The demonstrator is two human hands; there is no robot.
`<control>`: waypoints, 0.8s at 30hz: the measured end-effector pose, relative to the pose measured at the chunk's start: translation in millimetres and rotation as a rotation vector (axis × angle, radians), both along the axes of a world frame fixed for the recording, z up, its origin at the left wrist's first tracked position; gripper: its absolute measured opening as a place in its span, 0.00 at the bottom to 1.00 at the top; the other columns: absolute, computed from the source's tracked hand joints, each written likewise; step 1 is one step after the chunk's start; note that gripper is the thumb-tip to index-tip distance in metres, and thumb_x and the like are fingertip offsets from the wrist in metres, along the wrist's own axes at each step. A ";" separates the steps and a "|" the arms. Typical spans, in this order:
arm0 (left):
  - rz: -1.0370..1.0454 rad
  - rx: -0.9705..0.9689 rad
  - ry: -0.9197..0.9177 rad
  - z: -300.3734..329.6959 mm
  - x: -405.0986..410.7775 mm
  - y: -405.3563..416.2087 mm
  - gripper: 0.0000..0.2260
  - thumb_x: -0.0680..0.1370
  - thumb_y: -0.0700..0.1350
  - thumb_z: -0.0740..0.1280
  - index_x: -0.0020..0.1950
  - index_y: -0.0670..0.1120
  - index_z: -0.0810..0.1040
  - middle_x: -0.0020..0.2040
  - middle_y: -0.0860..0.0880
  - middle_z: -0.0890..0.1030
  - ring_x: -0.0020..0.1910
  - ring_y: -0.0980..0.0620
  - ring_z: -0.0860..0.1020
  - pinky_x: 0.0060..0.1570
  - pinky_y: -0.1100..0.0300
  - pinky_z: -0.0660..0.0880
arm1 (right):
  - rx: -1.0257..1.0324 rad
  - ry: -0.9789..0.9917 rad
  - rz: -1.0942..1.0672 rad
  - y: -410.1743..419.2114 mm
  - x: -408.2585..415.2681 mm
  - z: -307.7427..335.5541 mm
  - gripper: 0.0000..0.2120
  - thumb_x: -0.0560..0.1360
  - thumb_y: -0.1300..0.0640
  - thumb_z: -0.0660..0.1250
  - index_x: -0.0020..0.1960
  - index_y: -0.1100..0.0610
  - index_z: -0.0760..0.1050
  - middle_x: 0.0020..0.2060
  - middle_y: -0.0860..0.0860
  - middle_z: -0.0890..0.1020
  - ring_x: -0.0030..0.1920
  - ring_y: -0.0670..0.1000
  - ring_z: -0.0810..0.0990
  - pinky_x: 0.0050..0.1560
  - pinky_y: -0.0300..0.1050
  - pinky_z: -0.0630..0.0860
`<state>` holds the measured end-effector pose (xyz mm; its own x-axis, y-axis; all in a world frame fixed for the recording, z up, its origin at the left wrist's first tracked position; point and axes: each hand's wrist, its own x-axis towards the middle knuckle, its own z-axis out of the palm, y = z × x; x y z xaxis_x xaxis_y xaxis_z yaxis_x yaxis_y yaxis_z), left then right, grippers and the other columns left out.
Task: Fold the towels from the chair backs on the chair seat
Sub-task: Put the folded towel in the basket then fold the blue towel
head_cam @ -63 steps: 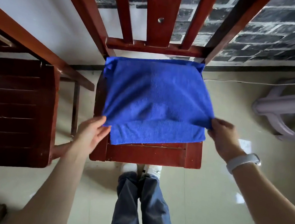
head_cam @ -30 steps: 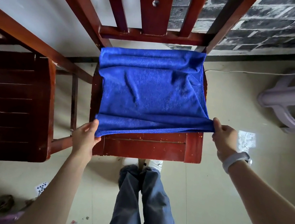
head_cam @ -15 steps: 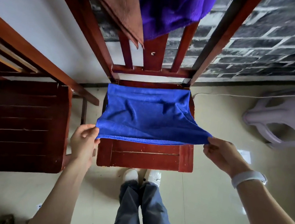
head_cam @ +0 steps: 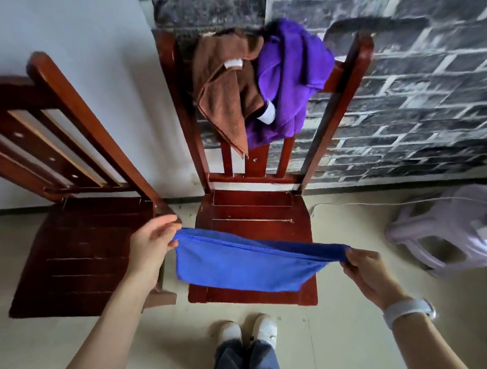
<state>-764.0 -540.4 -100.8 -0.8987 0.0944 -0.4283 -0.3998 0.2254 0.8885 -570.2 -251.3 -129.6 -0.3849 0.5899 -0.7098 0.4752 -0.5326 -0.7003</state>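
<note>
A blue towel (head_cam: 241,267) hangs stretched between my two hands above the front of the red wooden chair seat (head_cam: 257,213). My left hand (head_cam: 152,239) pinches its left top corner and my right hand (head_cam: 369,275) pinches its right top corner. The towel looks doubled over, its lower edge hanging just above the seat's front. Over the chair back (head_cam: 341,104) hang a brown towel (head_cam: 226,90) and a purple towel (head_cam: 292,77), both crumpled.
A second dark wooden chair (head_cam: 81,244) stands close on the left, its back leaning away. A pale plastic stool (head_cam: 457,229) sits on the floor at the right. My feet (head_cam: 248,332) are just before the chair. A brick-pattern wall is behind.
Both hands have lifted the blue towel's near edge off the seat and pulled it toward me, so it now hangs from my fingers. The view tilted up, revealing the towels on the chair back.
</note>
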 end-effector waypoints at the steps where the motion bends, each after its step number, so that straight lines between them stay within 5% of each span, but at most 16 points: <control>1: -0.040 0.001 -0.012 6.0 2.8 -2.8 0.10 0.76 0.33 0.62 0.55 0.40 0.77 0.44 0.47 0.80 0.43 0.54 0.78 0.33 0.73 0.75 | 0.026 -0.001 -0.010 -2.9 4.2 5.1 0.12 0.78 0.68 0.56 0.36 0.64 0.70 0.33 0.55 0.70 0.30 0.49 0.74 0.24 0.28 0.71; 6: -0.289 -0.114 -0.019 26.0 14.4 -5.8 0.09 0.71 0.32 0.68 0.48 0.44 0.80 0.47 0.43 0.81 0.44 0.50 0.79 0.44 0.65 0.75 | 0.156 0.020 -0.060 -5.3 14.9 26.8 0.13 0.78 0.68 0.56 0.36 0.62 0.72 0.31 0.55 0.72 0.23 0.43 0.75 0.25 0.28 0.72; 9: -0.480 -0.266 0.089 34.4 16.6 -1.3 0.12 0.69 0.30 0.69 0.44 0.46 0.79 0.46 0.44 0.81 0.44 0.50 0.78 0.40 0.73 0.72 | 0.275 -0.026 -0.031 -2.8 19.6 33.9 0.09 0.77 0.69 0.56 0.41 0.63 0.72 0.32 0.57 0.72 0.20 0.40 0.74 0.24 0.30 0.73; 12: -0.622 -0.446 0.252 42.3 17.4 3.8 0.11 0.70 0.31 0.67 0.42 0.47 0.77 0.42 0.49 0.79 0.41 0.52 0.75 0.36 0.72 0.67 | 0.443 -0.118 0.034 -0.1 23.6 45.5 0.07 0.75 0.68 0.58 0.42 0.62 0.73 0.34 0.58 0.76 0.20 0.41 0.75 0.26 0.33 0.74; 15: -0.609 -0.486 0.349 48.8 16.8 9.9 0.08 0.72 0.33 0.66 0.43 0.45 0.75 0.41 0.47 0.78 0.40 0.48 0.76 0.40 0.64 0.67 | 0.572 -0.214 0.062 1.9 26.5 55.7 0.07 0.74 0.66 0.59 0.47 0.60 0.75 0.36 0.57 0.79 0.21 0.43 0.76 0.26 0.30 0.71; 19: -0.511 -0.383 0.362 56.2 12.7 16.0 0.11 0.72 0.33 0.66 0.38 0.49 0.72 0.35 0.43 0.79 0.37 0.41 0.80 0.42 0.54 0.75 | 0.478 -0.131 -0.021 4.9 28.8 59.4 0.05 0.75 0.67 0.57 0.49 0.61 0.69 0.33 0.56 0.74 0.29 0.55 0.74 0.22 0.32 0.72; 24: -0.450 -0.316 0.390 67.9 0.6 15.5 0.12 0.73 0.33 0.66 0.37 0.49 0.71 0.36 0.44 0.78 0.35 0.45 0.81 0.37 0.58 0.77 | 0.301 0.088 -0.049 5.0 30.8 74.1 0.12 0.77 0.70 0.53 0.42 0.58 0.71 0.33 0.56 0.73 0.22 0.45 0.75 0.26 0.32 0.74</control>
